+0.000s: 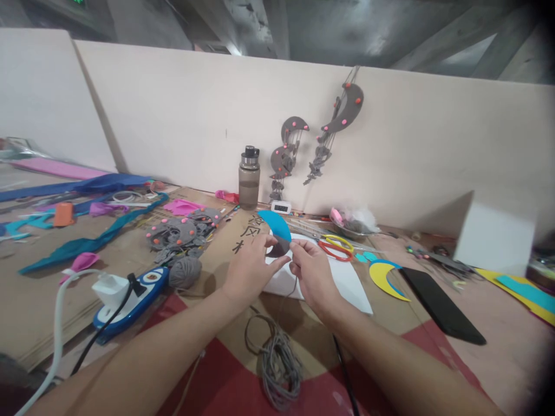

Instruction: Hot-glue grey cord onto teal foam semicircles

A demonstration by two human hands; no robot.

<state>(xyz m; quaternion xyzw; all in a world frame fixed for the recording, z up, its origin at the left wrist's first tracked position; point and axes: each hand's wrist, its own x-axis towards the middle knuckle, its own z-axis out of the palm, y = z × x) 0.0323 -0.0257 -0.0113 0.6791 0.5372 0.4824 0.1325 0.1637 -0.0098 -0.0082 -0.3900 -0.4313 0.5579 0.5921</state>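
My left hand (249, 271) and my right hand (313, 273) meet over a white sheet (347, 283) on the table. Together they pinch a curved piece (277, 231), blue on its upper side and dark grey below. A grey cord runs down from the hands to a loose bundle of grey string (277, 364) lying between my forearms. Red and yellow scissors (336, 245) lie just beyond my right hand.
A water bottle (249, 179) stands by the wall, under grey crescent hangings (342, 110). Grey felt shapes with pink dots (177, 231) and a yarn ball (185, 271) lie left. A blue-white power strip (130, 297), yellow crescent (385, 277), black phone (442, 303) and white box (494, 240) surround me.
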